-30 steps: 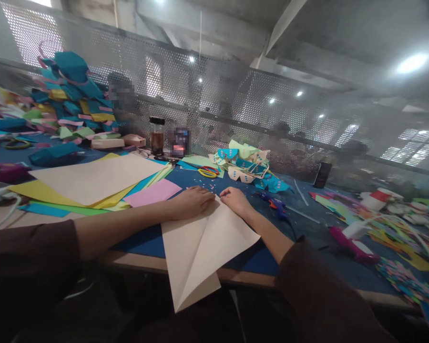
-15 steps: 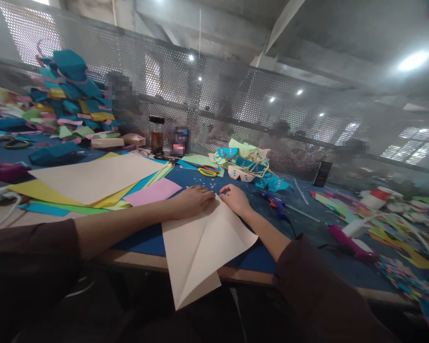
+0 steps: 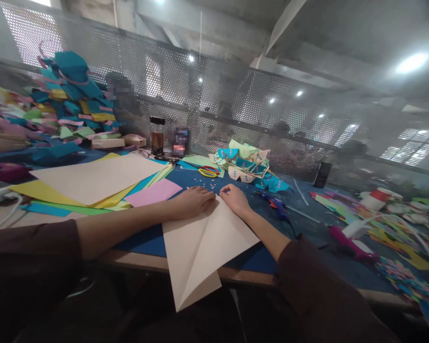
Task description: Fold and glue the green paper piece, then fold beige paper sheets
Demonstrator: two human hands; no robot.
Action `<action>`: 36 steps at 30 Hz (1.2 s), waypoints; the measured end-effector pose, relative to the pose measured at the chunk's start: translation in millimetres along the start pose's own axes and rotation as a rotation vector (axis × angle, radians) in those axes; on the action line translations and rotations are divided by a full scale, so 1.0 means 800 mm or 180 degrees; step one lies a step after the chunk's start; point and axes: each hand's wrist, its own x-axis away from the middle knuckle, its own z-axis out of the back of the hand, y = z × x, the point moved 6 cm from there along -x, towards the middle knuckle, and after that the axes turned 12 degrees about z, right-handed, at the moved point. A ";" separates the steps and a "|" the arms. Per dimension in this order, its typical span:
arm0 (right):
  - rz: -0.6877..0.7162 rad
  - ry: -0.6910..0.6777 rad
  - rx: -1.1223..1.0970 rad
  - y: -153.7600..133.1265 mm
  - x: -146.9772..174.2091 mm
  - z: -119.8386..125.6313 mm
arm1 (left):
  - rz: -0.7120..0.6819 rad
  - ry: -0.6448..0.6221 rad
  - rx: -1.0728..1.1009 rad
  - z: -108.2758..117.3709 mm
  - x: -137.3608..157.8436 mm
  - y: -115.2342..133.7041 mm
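Observation:
A large cream sheet of paper (image 3: 203, 243) is folded over, with a crease running down it, and its lower corner hangs past the table's front edge. My left hand (image 3: 195, 202) lies flat on the sheet's upper left part, fingers stretched to the right. Beside it, my right hand (image 3: 235, 200) is closed at the sheet's top end, thumb and fingertips curled together at the paper. The paper's right corner sticks out below my right wrist. A pink sheet (image 3: 155, 192) lies left of my left hand, and small paper bits are scattered beyond both hands.
Stacked coloured sheets (image 3: 96, 178) lie left. Scissors (image 3: 209, 172) and paper masks (image 3: 243, 164) are beyond my hands. A blue glue gun (image 3: 278, 206) is to the right, with a magenta tool (image 3: 353, 244) farther right. A drink jar (image 3: 157, 138) stands before the mesh screen (image 3: 207, 109).
My hands stay nearly still. The sheet's right corner has uncurled slightly and reaches a little farther right. At the far left, a tan and pink shape now covers the yellow-handled scissors.

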 end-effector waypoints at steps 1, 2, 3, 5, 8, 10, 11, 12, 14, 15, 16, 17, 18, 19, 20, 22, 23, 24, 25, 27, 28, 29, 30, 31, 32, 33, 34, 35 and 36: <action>0.0003 0.0008 0.0006 -0.001 -0.002 -0.001 | 0.0002 -0.0013 -0.0001 0.000 0.000 0.000; 0.0010 -0.0003 0.0011 -0.003 -0.003 -0.002 | 0.0005 -0.0035 -0.0005 -0.001 0.001 0.000; 0.0023 -0.0018 0.0015 -0.004 -0.004 -0.003 | 0.0008 -0.0056 -0.0009 0.000 0.001 0.000; 0.0030 -0.0050 0.0023 -0.005 -0.005 -0.005 | 0.0011 -0.0056 0.0007 0.002 0.001 0.002; 0.0040 -0.0060 -0.0003 -0.005 -0.006 -0.005 | 0.0008 -0.0050 0.0000 0.005 0.001 0.004; 0.0041 -0.0059 -0.0009 -0.004 -0.006 -0.005 | 0.0006 -0.0059 -0.0024 0.005 0.001 0.004; 0.0042 -0.0057 -0.0008 -0.003 -0.006 -0.005 | 0.0012 -0.0064 -0.0036 0.005 0.001 0.004; 0.0040 -0.0060 -0.0003 -0.003 -0.007 -0.005 | 0.0023 -0.0070 -0.0047 0.004 0.001 0.003; 0.0045 -0.0073 0.0016 -0.003 -0.007 -0.006 | 0.0042 -0.0072 -0.0047 0.002 0.000 0.002; 0.0050 -0.0078 0.0023 -0.004 -0.007 -0.006 | 0.0047 -0.0059 -0.0028 0.002 0.000 0.001; 0.0052 -0.0082 0.0028 -0.004 -0.007 -0.006 | 0.0044 -0.0040 -0.0001 0.002 0.000 0.001; 0.0048 -0.0080 0.0031 -0.005 -0.007 -0.005 | 0.0033 -0.0026 0.0024 0.002 0.000 0.001; 0.0041 -0.0079 0.0029 -0.005 -0.006 -0.005 | 0.0024 -0.0019 0.0039 0.003 0.000 0.002; 0.0034 -0.0078 0.0022 -0.005 -0.006 -0.005 | 0.0022 -0.0026 0.0036 0.004 0.001 0.002; 0.0028 -0.0078 0.0015 -0.006 -0.006 -0.004 | 0.0030 -0.0043 0.0016 0.004 0.001 0.003; 0.0009 -0.0085 0.0006 -0.006 -0.005 -0.003 | 0.0049 -0.0096 -0.0049 0.005 0.001 0.004; -0.0015 -0.0092 0.0008 -0.007 -0.005 -0.003 | 0.0057 -0.0122 -0.0076 0.005 0.001 0.005; -0.0041 -0.0101 0.0014 -0.007 -0.005 -0.003 | 0.0063 -0.0136 -0.0091 0.005 0.001 0.005; -0.0071 -0.0111 0.0021 -0.007 -0.004 -0.002 | 0.0065 -0.0135 -0.0092 0.005 0.001 0.005; -0.0106 -0.0106 0.0043 -0.008 -0.004 -0.002 | 0.0064 -0.0101 -0.0058 0.005 0.001 0.005; -0.0101 -0.0089 0.0056 -0.008 -0.005 -0.002 | 0.0064 -0.0069 -0.0028 0.006 0.001 0.005; -0.0087 -0.0070 0.0068 -0.009 -0.005 -0.002 | 0.0057 -0.0039 0.0001 0.006 0.001 0.004; -0.0070 -0.0050 0.0077 -0.009 -0.005 -0.002 | 0.0049 -0.0016 0.0019 0.006 0.001 0.004; -0.0049 -0.0039 0.0083 -0.009 -0.006 -0.002 | 0.0040 -0.0015 0.0018 0.005 0.001 0.004; -0.0026 -0.0037 0.0085 -0.009 -0.007 -0.003 | 0.0036 -0.0027 -0.0002 0.005 0.001 0.004; -0.0006 -0.0044 0.0083 -0.009 -0.007 -0.004 | 0.0037 -0.0050 -0.0037 0.004 0.001 0.004; 0.0010 -0.0050 0.0084 -0.009 -0.008 -0.005 | 0.0039 -0.0077 -0.0078 0.003 0.001 0.004; 0.0018 -0.0055 0.0084 -0.008 -0.009 -0.006 | 0.0040 -0.0099 -0.0109 0.003 0.001 0.004; 0.0022 -0.0055 0.0087 -0.008 -0.009 -0.006 | 0.0039 -0.0109 -0.0128 0.002 0.001 0.004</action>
